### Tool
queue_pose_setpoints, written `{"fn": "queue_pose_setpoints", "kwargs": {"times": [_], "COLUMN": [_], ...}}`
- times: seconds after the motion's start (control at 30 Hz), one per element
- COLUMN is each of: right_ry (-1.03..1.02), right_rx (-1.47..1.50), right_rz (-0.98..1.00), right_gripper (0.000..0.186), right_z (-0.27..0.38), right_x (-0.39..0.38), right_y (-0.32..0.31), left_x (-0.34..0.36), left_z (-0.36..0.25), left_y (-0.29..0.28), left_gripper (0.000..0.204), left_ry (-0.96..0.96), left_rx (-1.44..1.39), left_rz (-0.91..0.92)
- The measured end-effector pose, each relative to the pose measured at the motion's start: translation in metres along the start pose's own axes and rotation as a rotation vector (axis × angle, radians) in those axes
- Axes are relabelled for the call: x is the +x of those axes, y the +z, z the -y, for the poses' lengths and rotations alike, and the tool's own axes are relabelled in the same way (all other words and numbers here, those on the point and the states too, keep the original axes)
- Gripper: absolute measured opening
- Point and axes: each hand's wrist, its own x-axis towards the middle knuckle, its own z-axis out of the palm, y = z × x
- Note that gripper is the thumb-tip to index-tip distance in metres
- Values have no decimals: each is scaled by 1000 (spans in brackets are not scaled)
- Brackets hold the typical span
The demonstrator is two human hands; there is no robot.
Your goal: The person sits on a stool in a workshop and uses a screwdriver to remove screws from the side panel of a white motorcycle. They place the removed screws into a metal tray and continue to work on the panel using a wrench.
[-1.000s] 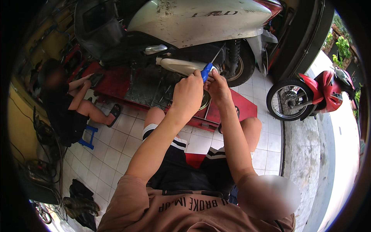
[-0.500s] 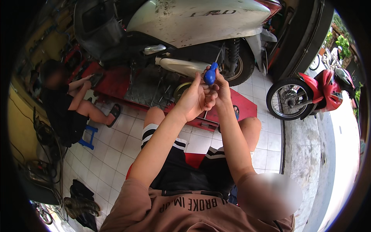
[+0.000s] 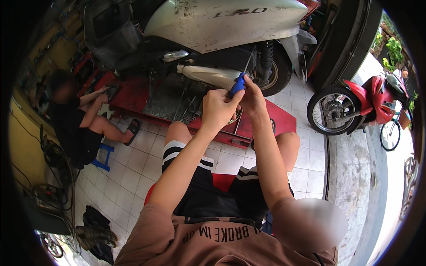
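- While both arms reach up to the centre of the frame, the left hand [image 3: 218, 107] and the right hand [image 3: 252, 98] meet on a blue tool [image 3: 237, 84].
- Left hand is curled into a fist, its fingertips against the tool's lower part; right hand is closed round the tool from the right side.
- Only the tool's blue grip shows above the fingers; its long axis runs steeply, the top end leaning a little right and pointing up toward the scooter [image 3: 222, 26]. Its working end is hidden by the hands.
- Just behind the tool lie the scooter's pale exhaust [image 3: 206, 74] and rear wheel [image 3: 270, 75].
- Scooter stands on a red lift [image 3: 275, 119] with a ribbed metal plate, upper centre.
- Floor [image 3: 133, 168] is white tile, turning to rough concrete at the right.
- Another person [image 3: 75, 119] in black sits on a blue stool [image 3: 104, 157] at the left, reaching toward the lift.
- A red scooter [image 3: 359, 102] is parked at the right, with greenery behind it.
- Cables and dark gear crowd the lower left by a yellow wall.
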Motion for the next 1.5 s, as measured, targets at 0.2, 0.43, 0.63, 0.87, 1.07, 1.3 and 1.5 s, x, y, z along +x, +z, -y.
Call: {"fn": "queue_pose_setpoints", "kwargs": {"times": [0.2, 0.43, 0.63, 0.87, 1.07, 1.3, 1.5], "right_ry": [-13, -46, 0, 134, 63, 48, 32], "right_rx": [-62, -89, 26, 289, 311, 306, 328], "right_rz": [-10, -51, -29, 194, 179, 260, 215], "right_gripper": [28, 28, 26, 31, 31, 37, 40], "right_z": [1, -4, -1, -3, -5, -3, -5], "right_x": [3, 3, -1, 0, 0, 6, 3], "right_y": [-2, 4, 8, 8, 1, -12, -5], "left_x": [-1, -6, -2, -6, -3, 3, 7], "left_z": [-6, -13, 20, 12, 3, 2, 0], "left_y": [-3, -3, -2, 12, 16, 14, 11], "left_gripper": [23, 31, 23, 57, 40, 28, 24], "left_ry": [463, 600, 178, -408, -425, -442, -293], "left_rx": [582, 918, 191, -1173, -1237, -1040, -529], "left_rz": [-176, -216, 26, 396, 296, 201, 6]}}
